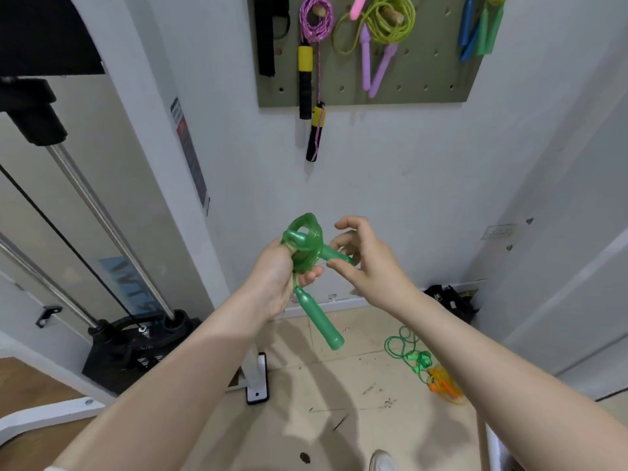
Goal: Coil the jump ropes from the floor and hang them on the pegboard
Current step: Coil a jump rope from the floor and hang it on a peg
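Head view: green jump rope [303,244] held up at chest height before the wall, wound into a small tight coil; left hand [277,280] closed round the coil, grip clamped on the bundled cord, one handle [319,321] dangling free below the palm; right hand [365,263] just beside it, fingers [339,266] pinched on the other handle [334,254] that sticks out sideways from the coil, seemingly tucking or wrapping the last turn.

Above, pegboard [424,86] on the wall, already carrying a pink rope [316,20], a yellow-green rope [387,23] and blue and green handles at the upper right; lower right on the floor [339,385], another green rope [407,351] and an orange rope [445,385] lying loose, not yet coiled.

Likely trouble from here: springy plastic cord bursting out of the coil if the left grip slackens before the end is secured; hanging handle swinging and dragging turns loose on the way up; coil wound so small that it may not slip over a peg, or a peg already crowded; loose ropes underfoot near the shoe [382,462], a trip risk on stepping toward the board.
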Demonstrator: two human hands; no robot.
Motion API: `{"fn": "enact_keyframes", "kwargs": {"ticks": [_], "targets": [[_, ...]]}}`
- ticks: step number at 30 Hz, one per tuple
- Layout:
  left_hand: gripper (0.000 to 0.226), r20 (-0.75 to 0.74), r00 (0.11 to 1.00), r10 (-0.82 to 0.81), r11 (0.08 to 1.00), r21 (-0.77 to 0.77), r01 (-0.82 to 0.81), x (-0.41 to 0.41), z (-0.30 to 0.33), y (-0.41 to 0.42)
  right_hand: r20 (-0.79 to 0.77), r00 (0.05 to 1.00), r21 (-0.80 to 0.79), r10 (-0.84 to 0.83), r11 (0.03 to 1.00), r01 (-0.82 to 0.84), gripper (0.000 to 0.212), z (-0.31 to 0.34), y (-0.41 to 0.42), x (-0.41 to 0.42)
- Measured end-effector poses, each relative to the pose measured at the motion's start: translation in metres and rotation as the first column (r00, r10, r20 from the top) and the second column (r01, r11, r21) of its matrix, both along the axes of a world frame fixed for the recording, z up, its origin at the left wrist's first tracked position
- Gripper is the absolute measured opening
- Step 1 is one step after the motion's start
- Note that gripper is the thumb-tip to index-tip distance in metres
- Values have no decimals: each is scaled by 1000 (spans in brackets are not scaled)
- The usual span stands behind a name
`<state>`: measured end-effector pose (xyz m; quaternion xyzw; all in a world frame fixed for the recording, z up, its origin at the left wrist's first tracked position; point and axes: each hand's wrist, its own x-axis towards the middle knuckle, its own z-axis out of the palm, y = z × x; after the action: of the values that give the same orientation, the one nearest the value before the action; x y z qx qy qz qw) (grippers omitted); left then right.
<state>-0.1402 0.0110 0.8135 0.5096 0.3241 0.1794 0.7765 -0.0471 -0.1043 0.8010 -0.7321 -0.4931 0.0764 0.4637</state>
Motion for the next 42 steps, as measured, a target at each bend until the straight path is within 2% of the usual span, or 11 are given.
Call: {"fn": "enact_keyframes", "kwargs": {"ticks": [5, 9, 10, 11, 13, 15, 16, 22, 30, 35, 42], "targets": [[13, 167, 982, 83, 996, 16, -87, 44, 20, 8, -274, 960, -257, 56, 958, -129, 23, -5, -14, 74], [12, 92, 995, 32, 993, 109, -42, 88, 19, -12, -183, 958, -588, 220, 757, -286, 15, -6, -19, 118], [11, 78, 997, 20, 992, 126, -30, 100, 18, -18, -150, 955, -643, 255, 709, -291, 28, -2, -20, 127], [10, 70, 998, 8, 990, 142, -18, 111, 18, -24, -174, 947, -611, 269, 725, -318, 43, 4, -20, 135], [9, 69, 997, -22, 982, 186, 9, 131, 19, -31, -446, 855, -297, 266, 857, -422, 58, 23, -23, 150], [11, 66, 997, -48, 967, 252, 30, 149, 21, -37, -669, 676, 15, 308, 915, -402, 47, 39, -26, 168], [11, 74, 996, -48, 959, 281, 25, 158, 24, -41, -683, 661, 64, 311, 927, -370, 38, 45, -28, 177], [7, 112, 994, -3, 924, 381, -40, 214, 48, -52, -392, 910, -10, 137, 988, -153, 11, 60, -29, 224], [24, -40, 989, -145, 801, 581, 141, 262, 88, -44, -513, 850, 71, 122, 992, -100, 14, 96, -31, 287], [24, -33, 998, -56, 619, 783, 61, 292, 119, -30, -619, 763, 242, 187, 969, -41, 11, 124, -25, 310], [20, 137, 988, -65, 485, 870, -88, 339, 182, -14, -494, 833, 337, 248, 938, -79, 14, 182, -7, 356]]}}
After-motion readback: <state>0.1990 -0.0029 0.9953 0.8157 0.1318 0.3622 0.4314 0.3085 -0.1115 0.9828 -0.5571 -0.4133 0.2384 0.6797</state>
